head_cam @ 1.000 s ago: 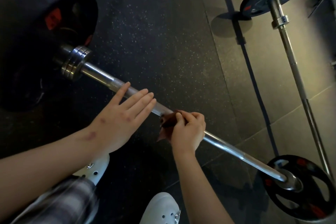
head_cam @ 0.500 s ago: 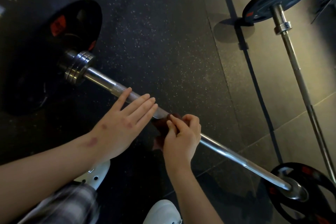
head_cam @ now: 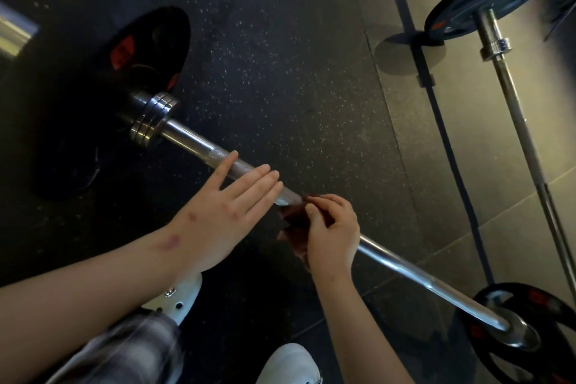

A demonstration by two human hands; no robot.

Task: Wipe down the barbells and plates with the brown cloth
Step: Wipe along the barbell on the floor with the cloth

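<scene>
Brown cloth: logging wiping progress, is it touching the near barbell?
Touching. Head view: the brown cloth, pinched by the right hand, drapes over the barbell.

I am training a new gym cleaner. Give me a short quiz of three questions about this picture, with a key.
1. True or false: the left hand grips the long chrome steel barbell.
2. Which hand pinches the crumpled brown cloth? A left; B right; C both.
3. Missing word: the round black weight plate at the barbell's left end has ___ markings.
Key: 1 false, its fingers lie straight over the shaft; 2 B, the right hand; 3 red.
</scene>
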